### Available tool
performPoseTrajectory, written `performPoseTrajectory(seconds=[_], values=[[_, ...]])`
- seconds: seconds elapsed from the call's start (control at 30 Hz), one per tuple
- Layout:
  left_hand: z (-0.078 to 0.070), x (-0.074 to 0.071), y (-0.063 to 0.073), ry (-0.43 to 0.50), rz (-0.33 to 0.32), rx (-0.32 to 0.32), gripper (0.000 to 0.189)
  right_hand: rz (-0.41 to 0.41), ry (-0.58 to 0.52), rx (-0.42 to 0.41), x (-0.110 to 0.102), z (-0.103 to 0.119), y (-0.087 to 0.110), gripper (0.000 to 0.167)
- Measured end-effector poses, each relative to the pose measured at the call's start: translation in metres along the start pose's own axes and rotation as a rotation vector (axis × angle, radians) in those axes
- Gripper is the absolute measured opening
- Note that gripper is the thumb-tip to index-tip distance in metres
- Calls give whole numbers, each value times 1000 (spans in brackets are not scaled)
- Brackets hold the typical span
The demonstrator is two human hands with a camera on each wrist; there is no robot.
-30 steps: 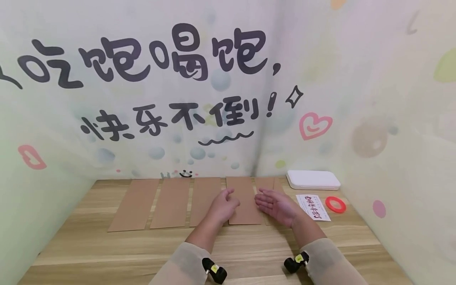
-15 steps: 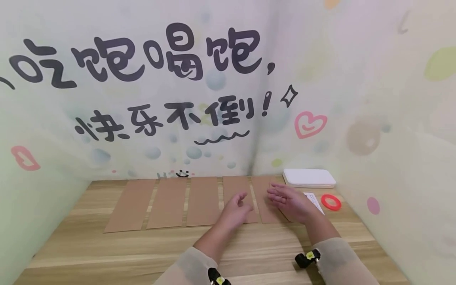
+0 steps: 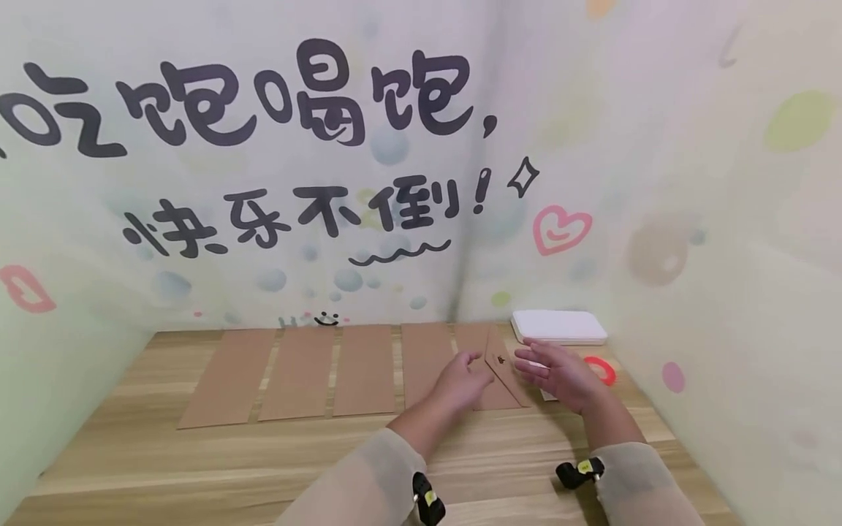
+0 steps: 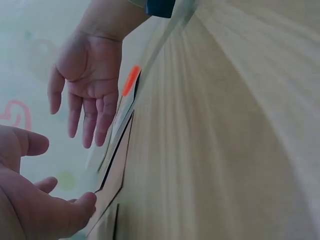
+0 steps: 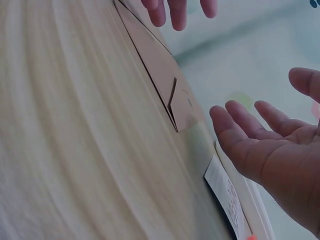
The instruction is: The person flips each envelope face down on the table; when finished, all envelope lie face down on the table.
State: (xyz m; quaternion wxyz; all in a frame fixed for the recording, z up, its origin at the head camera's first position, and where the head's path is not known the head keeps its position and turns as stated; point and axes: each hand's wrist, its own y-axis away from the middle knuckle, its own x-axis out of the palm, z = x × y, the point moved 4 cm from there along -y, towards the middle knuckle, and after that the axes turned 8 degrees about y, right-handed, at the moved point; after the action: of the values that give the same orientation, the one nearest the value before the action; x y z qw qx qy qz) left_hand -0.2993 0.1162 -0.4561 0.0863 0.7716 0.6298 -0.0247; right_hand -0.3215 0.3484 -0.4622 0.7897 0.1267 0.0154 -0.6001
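Note:
Several brown kraft envelopes lie in a row on the wooden table. The rightmost envelope [image 3: 498, 383] shows a pointed flap with a small dark mark. My left hand [image 3: 460, 380] is held over the left side of that envelope, fingers loosely bent, holding nothing. To its right, my right hand [image 3: 559, 372] has its fingers extended and its palm turned inward, also holding nothing. In the left wrist view, both hands appear above the table, apart from each other. A white card [image 5: 225, 195] with printed writing lies under the right hand, mostly hidden in the head view.
A flat white case [image 3: 559, 326] stands at the back right. Near it lies a red ring [image 3: 608, 372], partly covered by the right hand. Other envelopes, such as the leftmost envelope [image 3: 226, 380], extend leftward. A printed wall [image 3: 316, 292] rises behind the table.
Both hands have moved rightward along the row. The right hand has passed from the rightmost envelope to over the card. That envelope's flap now shows between the hands. The head view has turned slightly right.

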Motion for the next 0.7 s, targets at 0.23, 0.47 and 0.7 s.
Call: performPoseTrajectory(seconds=[0.23, 0.47, 0.7], values=[[-6, -2, -6, -12, 16, -59, 67, -20, 41, 75, -1, -3, 0, 73], [-4, 1, -9, 35, 14, -93, 65, -13, 40, 122, 1, -5, 1, 77], [-1, 4, -14, 77, 7, -82, 64, -54, 8, 73, -2, -1, 4, 72]])
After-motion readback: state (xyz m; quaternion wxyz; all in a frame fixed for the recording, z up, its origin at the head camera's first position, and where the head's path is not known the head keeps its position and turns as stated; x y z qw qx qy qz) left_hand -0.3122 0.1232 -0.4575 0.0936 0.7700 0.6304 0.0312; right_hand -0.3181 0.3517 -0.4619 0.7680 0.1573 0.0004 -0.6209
